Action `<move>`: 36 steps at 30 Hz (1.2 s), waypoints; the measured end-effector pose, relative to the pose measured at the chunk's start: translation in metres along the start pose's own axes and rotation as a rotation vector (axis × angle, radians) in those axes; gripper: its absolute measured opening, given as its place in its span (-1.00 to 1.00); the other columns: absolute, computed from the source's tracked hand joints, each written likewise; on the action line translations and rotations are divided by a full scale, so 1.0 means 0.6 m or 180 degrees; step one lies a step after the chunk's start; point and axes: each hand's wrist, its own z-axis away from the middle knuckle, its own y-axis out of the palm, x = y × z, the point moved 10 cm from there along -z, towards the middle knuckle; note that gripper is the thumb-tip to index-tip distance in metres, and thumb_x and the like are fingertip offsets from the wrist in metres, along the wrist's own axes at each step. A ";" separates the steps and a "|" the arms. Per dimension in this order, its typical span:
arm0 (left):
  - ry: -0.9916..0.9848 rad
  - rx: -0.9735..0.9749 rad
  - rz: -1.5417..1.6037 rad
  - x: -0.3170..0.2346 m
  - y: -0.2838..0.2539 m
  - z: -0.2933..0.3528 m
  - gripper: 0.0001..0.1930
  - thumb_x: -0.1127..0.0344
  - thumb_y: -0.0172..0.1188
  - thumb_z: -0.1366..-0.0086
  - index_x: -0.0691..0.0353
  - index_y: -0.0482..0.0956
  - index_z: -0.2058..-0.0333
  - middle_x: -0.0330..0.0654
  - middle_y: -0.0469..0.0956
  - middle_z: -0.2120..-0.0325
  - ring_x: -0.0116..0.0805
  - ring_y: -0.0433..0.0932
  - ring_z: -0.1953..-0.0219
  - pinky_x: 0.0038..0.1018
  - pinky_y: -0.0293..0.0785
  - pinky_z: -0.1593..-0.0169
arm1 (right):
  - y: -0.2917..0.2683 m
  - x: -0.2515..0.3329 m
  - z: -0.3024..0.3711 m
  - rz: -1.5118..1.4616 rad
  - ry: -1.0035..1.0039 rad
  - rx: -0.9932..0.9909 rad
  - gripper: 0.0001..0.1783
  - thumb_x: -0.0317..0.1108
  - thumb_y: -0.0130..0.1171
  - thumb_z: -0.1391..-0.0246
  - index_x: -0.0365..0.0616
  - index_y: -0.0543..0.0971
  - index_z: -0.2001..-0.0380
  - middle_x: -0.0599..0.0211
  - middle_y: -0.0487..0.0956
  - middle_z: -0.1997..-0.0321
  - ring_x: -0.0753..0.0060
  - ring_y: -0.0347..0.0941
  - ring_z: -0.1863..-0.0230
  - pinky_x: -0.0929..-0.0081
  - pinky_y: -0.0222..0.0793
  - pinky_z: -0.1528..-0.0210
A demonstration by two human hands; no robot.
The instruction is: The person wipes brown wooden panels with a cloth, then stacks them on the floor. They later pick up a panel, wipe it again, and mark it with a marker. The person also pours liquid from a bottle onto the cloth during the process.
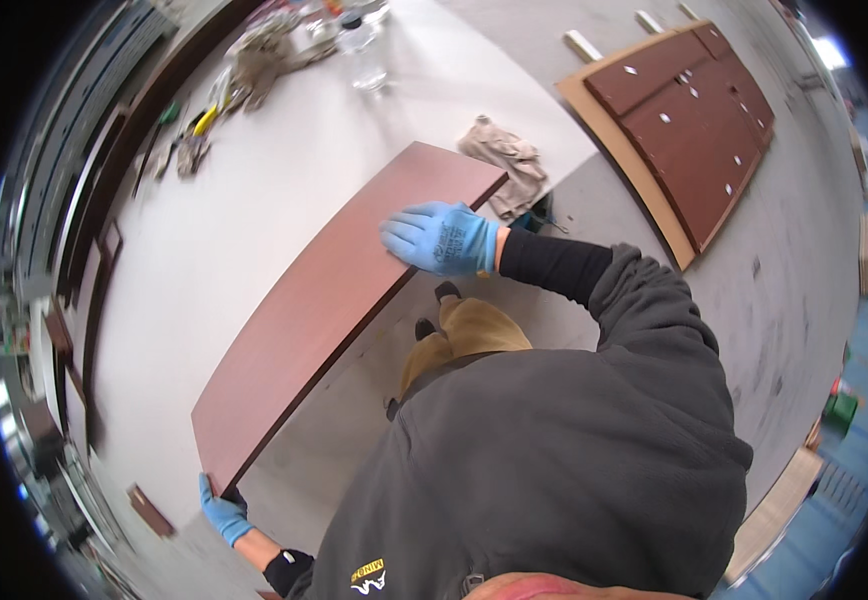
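A long reddish-brown wooden panel lies slantwise in front of me, reaching over the near edge of a white worktable. Its near long edge is dark. At the panel's lower left corner, my left hand in a blue glove grips the end, part of its fingers hidden. My right hand, also blue-gloved, rests flat on the top face close to the near edge, fingers stretched out. Just beyond the panel's right end lies a crumpled beige cloth.
The white worktable carries a clear bottle, a heap of rags and a yellow-handled tool. To the right, stacked brown panels rest on a tan board. A small brown wood piece sits at lower left.
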 end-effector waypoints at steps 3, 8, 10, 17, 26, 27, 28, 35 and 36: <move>0.0219 0.0418 0.0133 -0.080 0.065 -0.016 -0.66 0.03 0.35 -0.47 0.15 0.75 0.00 -0.26 0.78 0.10 -0.42 0.75 0.23 -0.49 0.70 0.21 | -0.079 0.002 0.001 0.0489 -0.0079 -0.0114 -0.66 -0.30 0.20 -0.25 -0.30 0.63 0.01 0.04 0.74 -0.06 0.05 0.73 -0.06 0.22 0.67 -0.20; 0.1239 0.0921 -0.0077 -0.310 0.256 -0.013 -0.53 0.13 0.37 -0.46 0.28 0.65 -0.21 -0.07 0.70 -0.07 -0.22 0.69 -0.01 -0.28 0.70 -0.10 | -0.272 0.007 0.063 0.1140 0.0578 -0.0405 -0.69 -0.34 0.22 -0.24 -0.26 0.66 0.01 0.08 0.74 -0.11 0.12 0.74 -0.08 0.24 0.67 -0.21; 0.1744 0.1163 -0.0174 -0.425 0.369 0.004 -0.47 0.05 0.29 -0.49 0.26 0.58 -0.28 -0.05 0.67 -0.12 -0.18 0.66 -0.07 -0.23 0.64 -0.16 | -0.353 0.016 0.122 0.1121 0.1073 -0.0456 -0.58 -0.32 0.40 -0.10 -0.25 0.67 -0.03 0.09 0.75 -0.09 0.10 0.74 -0.08 0.22 0.69 -0.19; 0.2847 0.3196 0.0730 -0.456 0.956 0.287 -0.24 -0.24 0.01 -0.58 0.19 0.30 -0.49 0.04 0.57 -0.28 -0.05 0.56 -0.26 -0.08 0.44 -0.38 | -0.519 0.128 0.386 0.0926 0.2701 -0.1778 -0.50 -0.32 0.51 0.01 -0.19 0.72 -0.05 0.03 0.77 -0.03 -0.06 0.76 0.06 0.17 0.69 -0.03; -0.1495 0.5286 0.0386 0.519 1.398 1.030 -0.12 -0.54 0.05 -0.45 0.04 0.43 -0.43 -0.22 0.49 -0.37 -0.11 0.43 -0.38 -0.14 0.31 -0.48 | -0.519 0.250 0.858 -0.0087 0.4776 -0.1875 -0.56 -0.18 0.52 -0.11 -0.18 0.75 0.01 -0.05 0.76 0.20 -0.13 0.74 0.19 0.20 0.67 0.15; -0.1374 0.5219 0.0202 0.573 1.393 1.083 -0.13 -0.51 0.05 -0.47 0.04 0.39 -0.46 -0.20 0.47 -0.39 -0.09 0.41 -0.40 -0.13 0.29 -0.49 | -0.533 0.256 0.919 -0.0145 0.4986 -0.1899 -0.55 -0.16 0.51 -0.11 -0.18 0.75 0.01 -0.04 0.76 0.20 -0.13 0.74 0.18 0.20 0.66 0.14; -0.1382 0.5332 0.0112 0.616 1.397 1.140 -0.12 -0.49 0.07 -0.47 0.03 0.34 -0.49 -0.18 0.44 -0.42 -0.08 0.39 -0.42 -0.12 0.28 -0.50 | -0.549 0.269 0.979 -0.0221 0.5211 -0.1925 -0.54 -0.13 0.51 -0.12 -0.19 0.75 0.01 -0.04 0.77 0.20 -0.13 0.74 0.17 0.19 0.66 0.13; -0.2710 0.5697 -0.0549 0.905 1.425 1.448 -0.24 -0.26 0.19 -0.52 0.07 0.36 -0.49 -0.18 0.41 -0.46 -0.07 0.33 -0.48 -0.04 0.19 -0.56 | -0.714 0.316 1.290 -0.0284 0.6335 -0.1426 -0.47 -0.01 0.48 -0.13 -0.25 0.72 0.04 -0.12 0.76 0.15 -0.21 0.71 0.10 0.10 0.63 0.07; -0.2674 0.5810 -0.0661 0.930 1.437 1.481 -0.27 -0.20 0.20 -0.52 0.08 0.37 -0.48 -0.18 0.43 -0.44 -0.07 0.34 -0.48 -0.04 0.19 -0.56 | -0.735 0.311 1.329 -0.0194 0.6436 -0.1223 -0.46 0.00 0.48 -0.13 -0.26 0.72 0.05 -0.13 0.75 0.15 -0.23 0.71 0.10 0.09 0.63 0.07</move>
